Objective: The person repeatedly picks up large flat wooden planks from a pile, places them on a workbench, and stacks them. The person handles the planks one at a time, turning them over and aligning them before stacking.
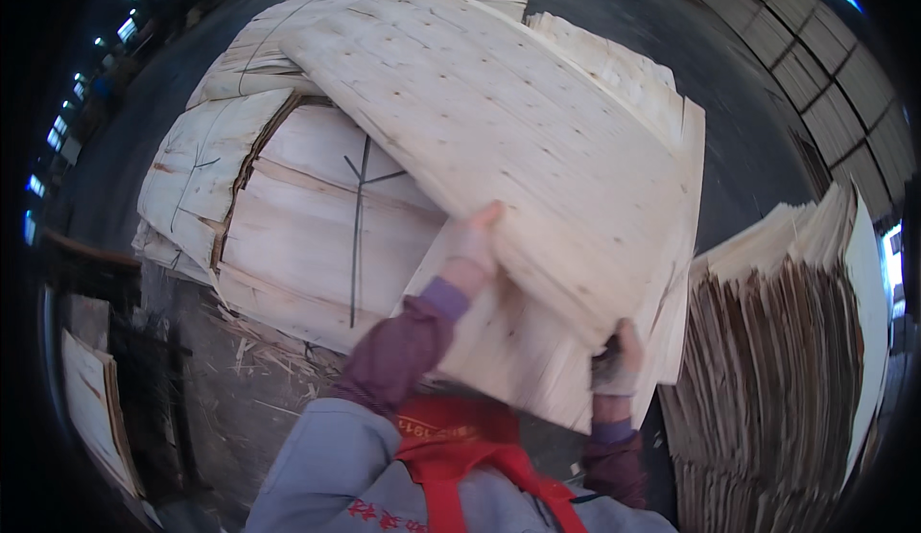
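A large pale wood veneer sheet [504, 123] with rows of small dark marks lies slanted over other sheets. My left hand [478, 241] grips its near left edge, blurred by motion, the thumb on top. At the sheet's near corner, my right hand [617, 360] holds the edge; that hand seems to have a dark-and-light glove with bare fingertips. More loose veneer [532, 346] lies beneath both hands. Left of the sheet is a veneer bundle [309, 209] tied with a dark strap [357, 245].
Another tied bundle [201, 159] lies at the left. Upright veneer sheets [770, 360] are packed at the right. Wood scraps [277, 360] litter the floor by the stack. Large stacks [813, 51] stand at the upper right, and boards [97, 403] lean at the lower left.
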`<control>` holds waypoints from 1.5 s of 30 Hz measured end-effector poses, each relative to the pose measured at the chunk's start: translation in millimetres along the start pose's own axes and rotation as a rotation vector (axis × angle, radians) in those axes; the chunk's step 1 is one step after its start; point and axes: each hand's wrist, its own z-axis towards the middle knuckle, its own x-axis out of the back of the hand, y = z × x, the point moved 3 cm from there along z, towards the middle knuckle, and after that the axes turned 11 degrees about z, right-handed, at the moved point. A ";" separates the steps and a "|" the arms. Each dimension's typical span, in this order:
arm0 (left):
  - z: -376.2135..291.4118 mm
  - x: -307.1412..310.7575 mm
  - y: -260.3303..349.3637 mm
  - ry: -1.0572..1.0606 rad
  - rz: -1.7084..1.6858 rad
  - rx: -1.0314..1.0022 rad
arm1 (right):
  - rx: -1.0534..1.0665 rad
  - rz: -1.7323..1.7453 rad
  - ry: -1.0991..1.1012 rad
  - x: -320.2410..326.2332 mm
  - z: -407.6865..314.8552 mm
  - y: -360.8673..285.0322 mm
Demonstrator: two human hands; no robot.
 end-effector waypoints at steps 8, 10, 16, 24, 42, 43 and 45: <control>-68.2 294.9 144.6 -0.122 0.343 0.114 | -0.638 0.198 -0.523 -138.0 -254.6 183.5; -70.9 366.6 144.1 -0.037 0.320 0.093 | -0.720 -0.366 -0.844 -129.1 -253.1 201.7; -53.7 439.4 104.5 0.055 0.388 0.156 | -0.352 -0.629 -0.129 -22.9 -124.9 142.2; -53.0 444.1 110.8 0.142 0.615 0.141 | -0.143 0.069 0.332 38.9 52.8 112.7; -109.1 384.1 151.0 0.279 0.593 0.019 | -0.161 0.189 0.122 11.8 72.9 86.3; -112.6 386.5 159.9 0.298 0.600 0.029 | -0.147 0.190 0.114 2.6 60.0 81.0; -123.9 399.1 183.1 0.273 0.642 -0.017 | -0.167 0.178 0.072 -21.3 19.5 72.6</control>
